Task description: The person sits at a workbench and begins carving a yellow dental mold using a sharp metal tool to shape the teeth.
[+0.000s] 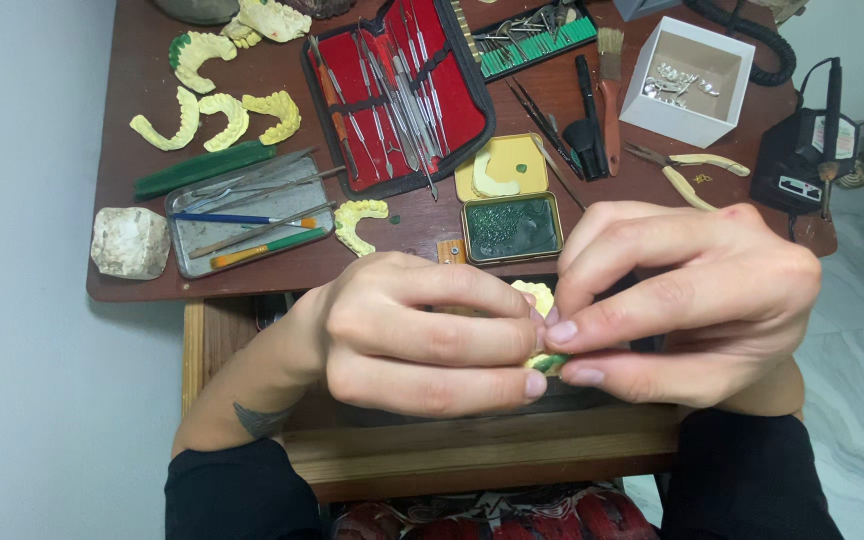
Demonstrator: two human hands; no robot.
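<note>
— What could go wrong here?

— The way I see it, this yellow dental cast (540, 296) is brittle and I only have it by my fingertips. Pinch too hard and a tooth could chip; loosen up and it could slide out between my hands and drop past the table edge (202, 292) toward my lap.

— And the green bit?

— That green wax (550, 362) on the underside is soft. My thumb pressure could smear it, I reckon.

— How are the hands set?

— My left hand (422, 335) is curled nearly closed, fingers folded over, tips clamped on the cast's left side. My right hand (687, 305) is half closed, fingers (642, 325) stretched across and pinching the cast from the right. Both are touching it, and each other at the tips.

— Where's the cast exactly?

— Right between my two hands, mostly hidden by them. The open tin of green wax (512, 228) sits just beyond my knuckles, and the red instrument case (397, 90) lies farther off.
</note>
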